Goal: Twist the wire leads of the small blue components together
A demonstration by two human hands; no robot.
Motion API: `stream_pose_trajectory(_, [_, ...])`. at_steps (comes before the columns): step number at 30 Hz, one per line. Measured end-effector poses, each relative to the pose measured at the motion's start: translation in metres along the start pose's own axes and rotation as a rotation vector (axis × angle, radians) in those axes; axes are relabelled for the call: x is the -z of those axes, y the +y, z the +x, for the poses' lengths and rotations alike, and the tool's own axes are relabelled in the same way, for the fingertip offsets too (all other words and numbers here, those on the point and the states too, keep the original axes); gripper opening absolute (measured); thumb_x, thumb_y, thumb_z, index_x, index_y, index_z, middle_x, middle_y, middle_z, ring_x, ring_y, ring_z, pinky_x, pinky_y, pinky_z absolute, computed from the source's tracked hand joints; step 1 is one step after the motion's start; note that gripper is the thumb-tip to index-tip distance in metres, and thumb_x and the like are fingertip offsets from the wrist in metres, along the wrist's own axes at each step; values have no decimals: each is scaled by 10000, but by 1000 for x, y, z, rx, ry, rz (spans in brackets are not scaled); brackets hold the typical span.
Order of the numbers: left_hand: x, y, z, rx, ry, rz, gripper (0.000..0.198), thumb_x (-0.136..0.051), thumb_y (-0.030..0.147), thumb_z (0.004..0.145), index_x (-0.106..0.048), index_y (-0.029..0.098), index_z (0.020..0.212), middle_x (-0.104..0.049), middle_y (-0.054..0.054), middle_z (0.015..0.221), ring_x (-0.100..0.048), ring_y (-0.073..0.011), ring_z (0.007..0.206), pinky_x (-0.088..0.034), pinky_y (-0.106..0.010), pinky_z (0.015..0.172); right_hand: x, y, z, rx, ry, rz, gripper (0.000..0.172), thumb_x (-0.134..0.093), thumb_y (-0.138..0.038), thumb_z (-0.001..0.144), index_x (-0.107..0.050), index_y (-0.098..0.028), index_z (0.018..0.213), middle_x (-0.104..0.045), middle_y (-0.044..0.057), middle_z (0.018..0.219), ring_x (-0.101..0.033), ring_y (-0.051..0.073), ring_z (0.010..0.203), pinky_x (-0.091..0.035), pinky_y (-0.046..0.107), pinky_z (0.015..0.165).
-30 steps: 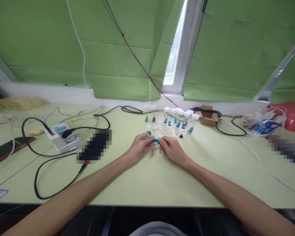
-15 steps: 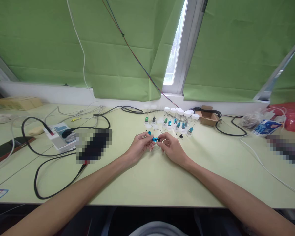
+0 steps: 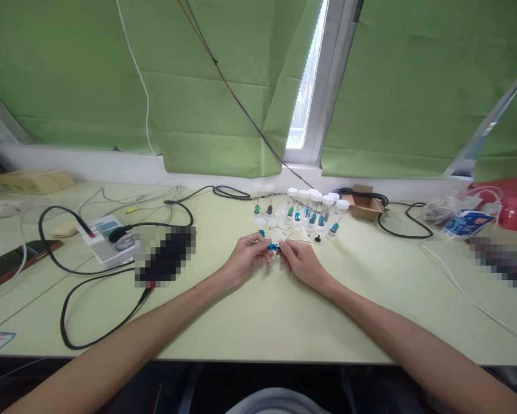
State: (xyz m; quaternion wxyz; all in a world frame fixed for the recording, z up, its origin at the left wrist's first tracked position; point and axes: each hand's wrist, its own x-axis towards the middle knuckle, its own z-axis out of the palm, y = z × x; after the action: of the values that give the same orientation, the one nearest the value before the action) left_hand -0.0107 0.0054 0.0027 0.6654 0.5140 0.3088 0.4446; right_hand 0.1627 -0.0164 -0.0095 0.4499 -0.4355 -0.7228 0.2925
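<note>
Just above the tabletop, my left hand [image 3: 247, 253] is closed on a small blue plastic piece [image 3: 273, 246]. Its exact kind is too small to make out. Another blue bit [image 3: 262, 233] shows above the left fingers, with a thin pale rod beside it. My right hand [image 3: 299, 257] pinches the piece's right end, where a little black shows between the fingertips. Behind the hands stand several clear tubes [image 3: 336, 217] with white lids and small blue, green or dark figures inside. Thin rods [image 3: 303, 240] and a small black part [image 3: 317, 238] lie near the right hand.
A cardboard box [image 3: 367, 206] sits at the back right, near a blue-and-white packet [image 3: 467, 223]. To the left lie a white power strip [image 3: 105, 241], a blurred dark object [image 3: 165, 257] and looped black cables [image 3: 64, 310]. Green blinds [image 3: 223, 103] hang behind the table.
My right fingers have drawn closer together and now cover most of the black end of the blue piece. The right hand has shifted slightly; thin rods behind it show more clearly.
</note>
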Motion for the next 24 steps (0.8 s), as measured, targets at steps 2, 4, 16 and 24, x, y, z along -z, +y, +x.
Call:
stream_pose_trajectory(2, [0,0,0,-7,10,-8,283,-736,329,752,-524,156,679,-645,-40,654,-569,-117,534,-412,-234,482,0,0,0,-10,3,29,433,-391,-479,963,-553,-191,683,-581,-11,587,-487,105,435,-425,259,519])
stream_pose_trajectory(4, [1,0,1,-14,25,-22,275,-729,320,759,-526,155,674,-643,-40,655,-566,-114,535,-408,-231,480,0,0,0,-20,8,61,320,-457,-473,934,-585,-192,849,-626,5,699,-508,106,455,-436,256,498])
stream_pose_trajectory(16, [2,-1,1,-9,20,-20,270,-732,322,754,-536,158,667,-648,-41,647,-569,-117,534,-410,-238,485,-1,2,0,-12,-13,87,253,-529,-447,893,-586,-200,892,-619,8,734,-524,114,477,-455,267,496])
stream_pose_trajectory(24, [1,1,-1,3,-7,-8,272,-728,329,760,-533,157,678,-644,-38,656,-567,-113,544,-412,-233,493,0,0,-1,12,-18,-2,435,-411,-463,960,-520,-200,632,-570,-20,559,-482,108,433,-426,268,549])
